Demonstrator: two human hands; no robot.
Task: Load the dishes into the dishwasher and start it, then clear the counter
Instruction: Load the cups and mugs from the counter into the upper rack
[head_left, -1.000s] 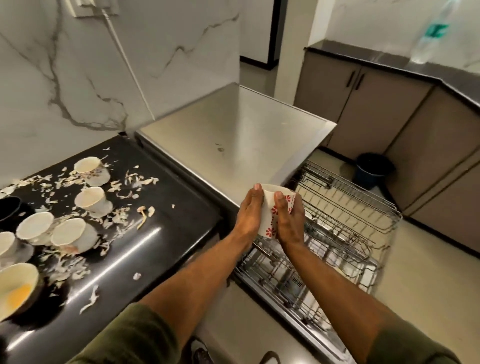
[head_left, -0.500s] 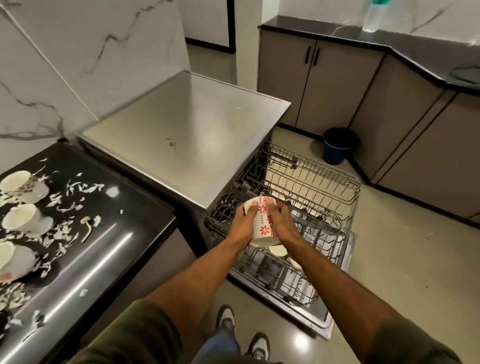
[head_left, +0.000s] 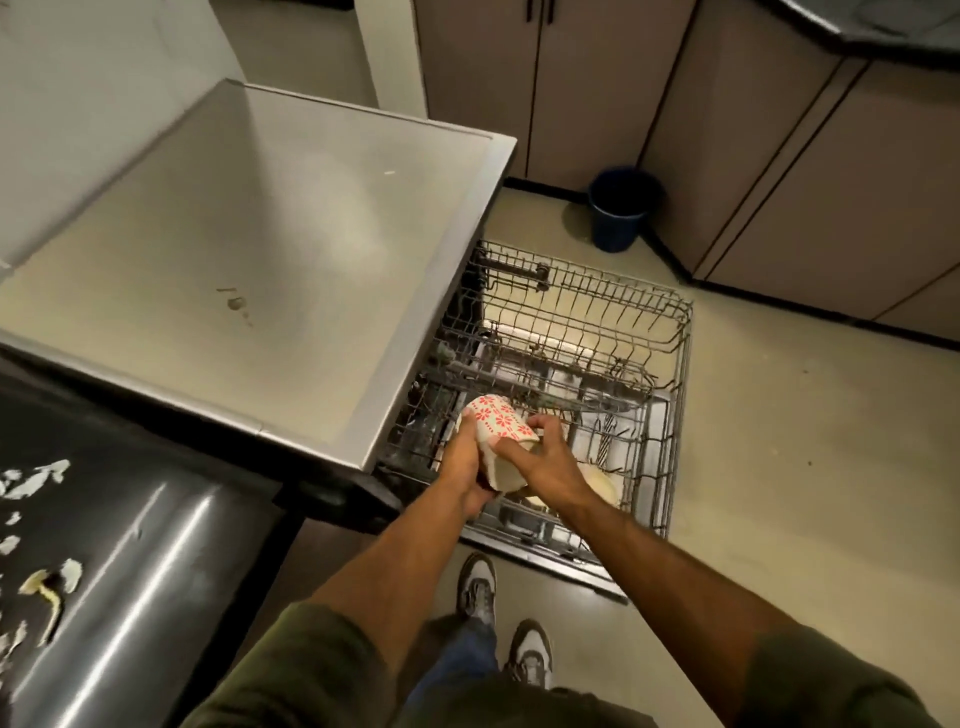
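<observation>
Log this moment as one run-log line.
phase: loading | both hands: left hand and right hand grip floral cup, tilted over dishwasher rack | counter: scraps remain

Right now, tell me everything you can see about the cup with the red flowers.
The cup is off-white, ceramic-looking, with a red flower pattern on its wall. It is tipped over, base up and away, open mouth toward the camera. The left hand grips its left side, the right hand its right. It is held over the pulled-out dishwasher rack, near the front left corner.
</observation>
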